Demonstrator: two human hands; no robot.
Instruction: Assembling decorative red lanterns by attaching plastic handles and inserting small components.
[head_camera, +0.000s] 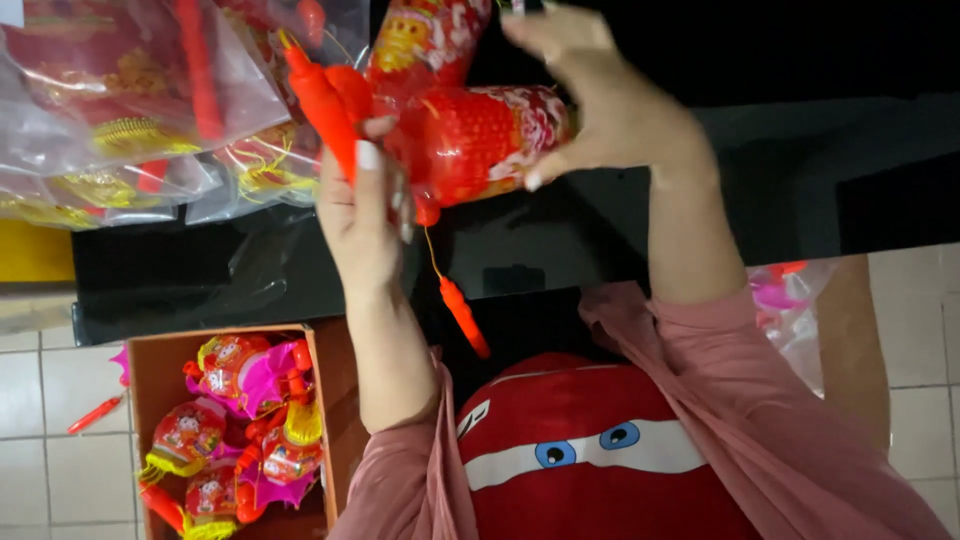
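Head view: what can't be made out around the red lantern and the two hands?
- Red lantern: its upper part is cut off by the top edge, and the left hand covers its near end.
- Right hand: fingertips reach the top edge, so the grip there is unclear.
- Clear bags: glare and creases blur the contents.
- Cardboard box: bottom edge cuts it off; lower contents unseen.
- Orange handle: its join to the lantern is hidden.

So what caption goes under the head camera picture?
Left hand and right hand hold a red paper lantern above a black table.
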